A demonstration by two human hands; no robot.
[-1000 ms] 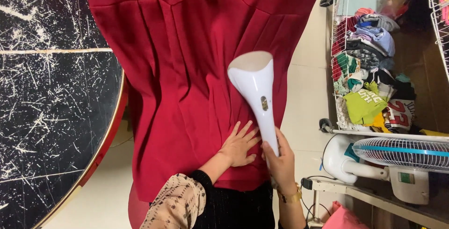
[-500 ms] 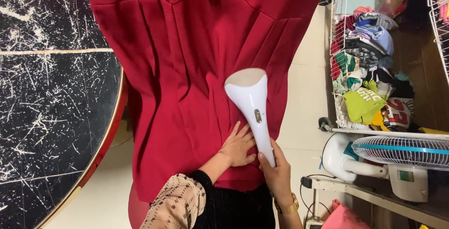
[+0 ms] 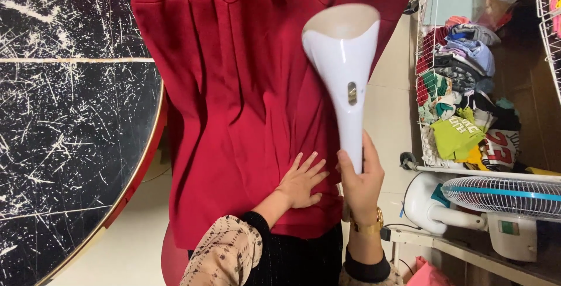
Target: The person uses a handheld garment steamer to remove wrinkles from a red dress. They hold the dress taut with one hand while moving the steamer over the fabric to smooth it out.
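Far left: round black tabletop with white scratch marks and a gold-and-red rim [image 3: 70, 146]; next, hanging dark red pleated fabric garment [image 3: 234, 105] with small gold buttons near the top. Left hand [image 3: 302, 181] flat and fully spread, palm against lower garment, holding nothing; just right, right hand [image 3: 360, 181] with gold wristwatch, closed round the handle of a white plastic handheld garment steamer [image 3: 345, 70], wide head upward before the fabric. Far right: white wire rack of folded clothes [image 3: 461, 81], white electric fan [image 3: 497, 201] below.
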